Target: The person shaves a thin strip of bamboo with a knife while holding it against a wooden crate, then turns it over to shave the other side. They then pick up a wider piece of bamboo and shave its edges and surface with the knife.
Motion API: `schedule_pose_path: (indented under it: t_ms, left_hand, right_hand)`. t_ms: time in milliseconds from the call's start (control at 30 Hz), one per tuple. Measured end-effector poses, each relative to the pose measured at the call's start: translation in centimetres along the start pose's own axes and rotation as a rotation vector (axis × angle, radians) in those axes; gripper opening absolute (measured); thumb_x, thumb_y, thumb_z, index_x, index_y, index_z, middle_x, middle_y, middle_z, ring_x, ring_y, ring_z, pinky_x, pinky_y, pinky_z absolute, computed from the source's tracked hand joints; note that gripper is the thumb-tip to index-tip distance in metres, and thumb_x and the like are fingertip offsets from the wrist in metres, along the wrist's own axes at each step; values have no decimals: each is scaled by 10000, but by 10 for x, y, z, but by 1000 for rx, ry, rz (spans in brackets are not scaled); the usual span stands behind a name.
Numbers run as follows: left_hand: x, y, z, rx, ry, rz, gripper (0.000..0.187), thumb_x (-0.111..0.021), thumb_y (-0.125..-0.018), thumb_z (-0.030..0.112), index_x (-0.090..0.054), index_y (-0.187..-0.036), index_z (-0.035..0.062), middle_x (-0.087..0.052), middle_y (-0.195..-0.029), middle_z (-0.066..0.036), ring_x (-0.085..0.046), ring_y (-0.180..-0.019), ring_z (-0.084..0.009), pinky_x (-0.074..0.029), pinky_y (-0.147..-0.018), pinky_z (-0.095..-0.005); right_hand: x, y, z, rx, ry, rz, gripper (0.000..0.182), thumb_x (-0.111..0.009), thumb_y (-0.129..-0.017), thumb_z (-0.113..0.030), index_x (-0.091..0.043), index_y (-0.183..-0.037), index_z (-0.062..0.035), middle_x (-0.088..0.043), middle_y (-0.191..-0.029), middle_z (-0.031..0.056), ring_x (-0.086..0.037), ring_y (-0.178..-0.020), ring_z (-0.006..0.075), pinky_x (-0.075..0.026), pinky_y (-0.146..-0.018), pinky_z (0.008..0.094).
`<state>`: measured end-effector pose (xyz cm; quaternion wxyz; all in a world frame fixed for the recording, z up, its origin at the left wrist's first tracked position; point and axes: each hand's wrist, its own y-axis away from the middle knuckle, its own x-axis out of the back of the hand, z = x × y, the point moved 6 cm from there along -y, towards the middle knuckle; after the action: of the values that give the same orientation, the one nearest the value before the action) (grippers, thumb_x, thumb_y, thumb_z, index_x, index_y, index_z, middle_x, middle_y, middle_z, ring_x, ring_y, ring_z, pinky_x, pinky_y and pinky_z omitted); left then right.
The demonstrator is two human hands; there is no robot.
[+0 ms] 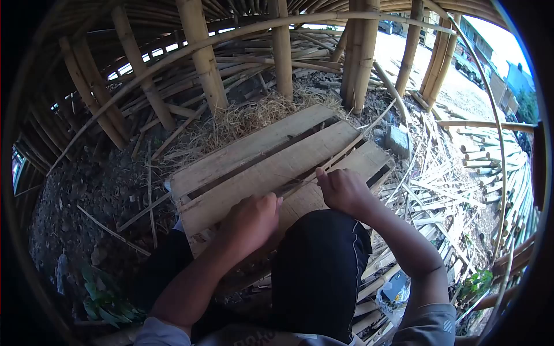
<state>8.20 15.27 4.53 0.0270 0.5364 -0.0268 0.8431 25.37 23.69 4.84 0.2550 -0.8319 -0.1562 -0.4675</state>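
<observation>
Head view shows your left hand point(254, 222) and your right hand point(343, 190) both closed on a thin, tan bamboo strip point(346, 151), though your curled fingers hide the exact pinch. The strip runs between your fists over a pale, slatted wooden platform point(254, 181) and slants toward its far right, beyond your black-trousered knee point(320, 254). You seem to be mid-way through working the strip by hand, perhaps splitting or straightening it; which cannot be told. The next move likely calls for a steady left grip while your right guides the length.
</observation>
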Motion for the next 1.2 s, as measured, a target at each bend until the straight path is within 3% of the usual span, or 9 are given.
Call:
schedule_pose_path:
  t_ms: [100, 300, 567, 667, 833, 900, 1033, 1100, 1200]
  left_hand:
    - [2, -1, 9, 16, -54, 51, 356, -434, -1000, 272, -596, -845, -5, -647, -802, -231, -630, -773, -425, -488, -706, -496]
    - [2, 16, 28, -115, -64, 44, 265, -434, -1002, 196, -591, -895, 11, -674, -763, -192, -688, -753, -349, -552, -686, -438]
    - [-1, 17, 26, -140, -106, 32, 195, -463, -984, 147, -558, -880, 12, -671, -820, -195, -684, -805, -346, -553, -717, -423]
    - [-4, 24, 22, -177, 28, 58, 184, -465, -978, 133, -555, -888, 0, -653, -850, -217, -663, -850, -368, -534, -757, -444]
    - [-10, 20, 16, -141, 100, 54, 180, -465, -981, 136, -548, -896, 1, -629, -841, -224, -637, -847, -388, -505, -763, -467]
    - [-19, 21, 11, -167, 133, 50, 177, -467, -981, 136, -542, -893, 3, -622, -838, -225, -631, -837, -390, -498, -751, -468]
    - [-21, 22, 6, -258, 225, 158, 191, -465, -986, 146, -527, -874, 4, -599, -802, -222, -611, -795, -399, -482, -726, -472]
    - [-23, 20, 7, -247, 253, 144, 198, -464, -988, 148, -522, -866, 3, -591, -785, -219, -603, -785, -400, -477, -719, -474]
    - [-21, 25, 9, -275, 232, 182, 204, -464, -989, 151, -521, -863, 0, -587, -778, -221, -603, -785, -400, -477, -719, -472]
  right_hand:
    - [-9, 6, 3, 306, 188, 357, 415, -510, -954, -218, -587, -592, -29, -565, -553, 206, -579, -508, 383, -424, -431, 477]
    - [2, -9, 44, -172, 447, 44, 505, -392, -978, -320, -627, -624, -47, -591, -544, 177, -615, -522, 367, -522, -567, 489]
    - [0, -3, -9, 286, 451, 41, 389, -469, -951, -218, -571, -604, -76, -565, -507, 124, -599, -461, 317, -497, -435, 434]
    - [12, -35, 87, -48, 594, 124, 376, -494, -943, -188, -559, -593, -68, -567, -507, 117, -602, -467, 315, -490, -419, 425]
    - [-13, 2, 14, 250, 440, -60, 374, -511, -926, -181, -554, -579, -48, -544, -531, 198, -602, -532, 354, -484, -450, 431]
    - [-14, 4, 51, 448, 554, 385, 358, -530, -926, -208, -553, -605, -52, -528, -514, 197, -599, -530, 348, -472, -456, 421]
    - [-5, -12, 65, 70, 436, 127, 370, -546, -917, -212, -568, -594, -33, -567, -542, 194, -610, -536, 361, -501, -508, 427]
    - [-21, 5, 24, 174, 294, -84, 333, -568, -907, -182, -575, -610, -31, -552, -523, 178, -598, -500, 349, -474, -442, 436]
    - [-3, 3, 54, 585, 709, 339, 209, -569, -905, -82, -575, -696, -68, -422, -468, 59, -495, -379, 259, -402, -337, 367]
